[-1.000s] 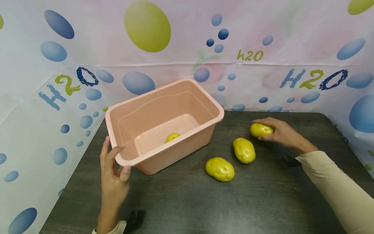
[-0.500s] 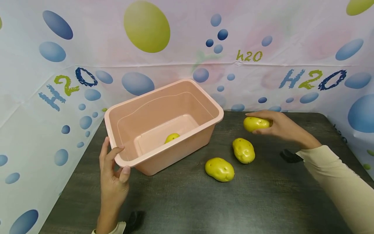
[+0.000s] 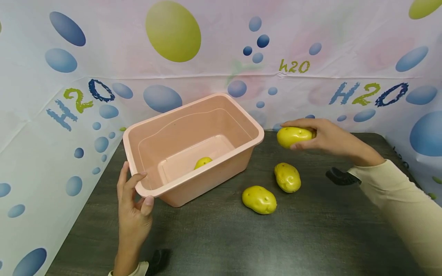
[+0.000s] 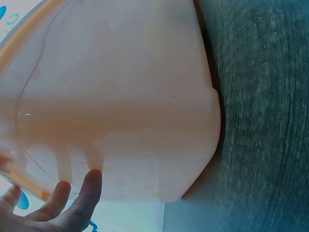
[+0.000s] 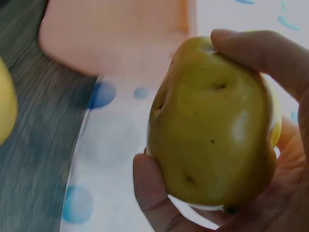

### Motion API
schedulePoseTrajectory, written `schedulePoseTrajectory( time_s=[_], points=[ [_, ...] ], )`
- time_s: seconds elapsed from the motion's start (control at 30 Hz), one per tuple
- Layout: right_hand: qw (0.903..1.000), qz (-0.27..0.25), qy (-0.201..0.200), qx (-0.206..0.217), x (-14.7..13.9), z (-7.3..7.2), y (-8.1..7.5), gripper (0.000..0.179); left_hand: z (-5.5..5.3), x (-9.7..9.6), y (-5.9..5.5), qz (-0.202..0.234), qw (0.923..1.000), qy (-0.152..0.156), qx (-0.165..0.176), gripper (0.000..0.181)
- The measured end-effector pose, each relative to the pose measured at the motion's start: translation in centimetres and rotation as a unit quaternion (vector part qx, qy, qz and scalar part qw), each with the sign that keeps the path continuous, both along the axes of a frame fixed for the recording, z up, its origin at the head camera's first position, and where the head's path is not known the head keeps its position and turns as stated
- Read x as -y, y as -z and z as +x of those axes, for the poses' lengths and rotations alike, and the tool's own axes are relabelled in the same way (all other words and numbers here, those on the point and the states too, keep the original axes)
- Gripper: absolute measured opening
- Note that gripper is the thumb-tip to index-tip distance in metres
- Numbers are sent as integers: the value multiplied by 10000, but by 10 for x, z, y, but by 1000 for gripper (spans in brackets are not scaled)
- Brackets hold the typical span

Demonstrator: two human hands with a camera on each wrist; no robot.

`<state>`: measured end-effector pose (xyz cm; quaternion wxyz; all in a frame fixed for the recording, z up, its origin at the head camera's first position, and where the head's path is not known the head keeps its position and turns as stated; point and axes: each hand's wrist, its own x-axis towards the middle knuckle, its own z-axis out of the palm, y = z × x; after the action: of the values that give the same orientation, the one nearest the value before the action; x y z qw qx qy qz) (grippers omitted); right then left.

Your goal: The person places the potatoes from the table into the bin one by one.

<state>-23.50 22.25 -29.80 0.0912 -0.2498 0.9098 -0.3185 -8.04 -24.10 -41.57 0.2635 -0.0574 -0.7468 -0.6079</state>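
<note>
My right hand (image 3: 328,138) grips a yellow potato (image 5: 212,125) between thumb and fingers, raised above the dark table to the right of a pink plastic basin (image 3: 210,176). At the basin's near left corner my left hand (image 3: 134,214) holds the rim, thumb outside and a finger over the edge. The left wrist view shows fingertips (image 4: 94,181) against the basin's side. Inside the basin lies another potato (image 3: 203,162), partly hidden by the front wall. Two more potatoes rest on the table, one (image 3: 288,178) below the right hand and one (image 3: 259,200) closer to the front.
The dark wood-grain table (image 3: 221,245) carries everything. Behind it and along the left hangs a white sheet (image 3: 214,46) printed with blue and green ovals and "H2O" lettering. A black strap piece (image 3: 342,177) sits at the right wrist.
My right hand has lifted the potato off the table and carried it up and left, nearer the basin. The left hand and the other potatoes stay where they were.
</note>
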Motion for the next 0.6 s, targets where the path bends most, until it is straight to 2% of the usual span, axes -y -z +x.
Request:
schedulePoseTrajectory(
  time_s=[0.2, 0.37, 0.6],
  points=[
    [9980, -388, 17, 503, 11, -3, -19, 55, 1, 0, 0, 5, 10000, 30, -2, 56],
    [9922, -718, 71, 1012, 23, -4, -35, 54, 1, 0, -1, -29, 10000, 25, -5, 55],
    [9816, -1084, -272, 1551, 40, -11, -50, 55, 1, -1, -3, -62, 10000, 24, 5, 54]
  ],
)
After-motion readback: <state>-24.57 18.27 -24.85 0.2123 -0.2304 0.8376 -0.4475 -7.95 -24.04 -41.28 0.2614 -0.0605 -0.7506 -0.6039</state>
